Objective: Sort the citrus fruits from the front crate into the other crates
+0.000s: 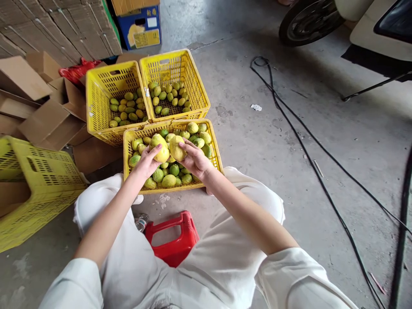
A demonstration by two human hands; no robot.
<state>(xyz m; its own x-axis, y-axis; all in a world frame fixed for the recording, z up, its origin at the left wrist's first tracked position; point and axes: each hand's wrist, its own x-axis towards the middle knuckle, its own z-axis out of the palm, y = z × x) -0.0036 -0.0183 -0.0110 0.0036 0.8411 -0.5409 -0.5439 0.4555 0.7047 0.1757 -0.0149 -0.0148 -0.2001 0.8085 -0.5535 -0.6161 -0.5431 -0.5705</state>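
My left hand [148, 162] is closed round a yellow lemon [160, 146], with the thumb across its side. Just to the right, my right hand [195, 159] grips another yellow lemon [177, 148] between thumb and fingers. Both fruits are held up side by side over the near yellow crate [212, 128], which is full of green and yellow lemons [169, 180]. Behind it stand a left yellow crate [96, 101] and a right yellow crate [196, 77], each with a layer of smaller-looking greenish-yellow fruit on the bottom.
An open yellow-green crate [48, 171] lies at left beside loose cardboard boxes [48, 120]. A red plastic stool [185, 240] and a clear bottle [141, 222] are between my legs. Black cables [309, 156] cross the floor at right, near a parked scooter [373, 30].
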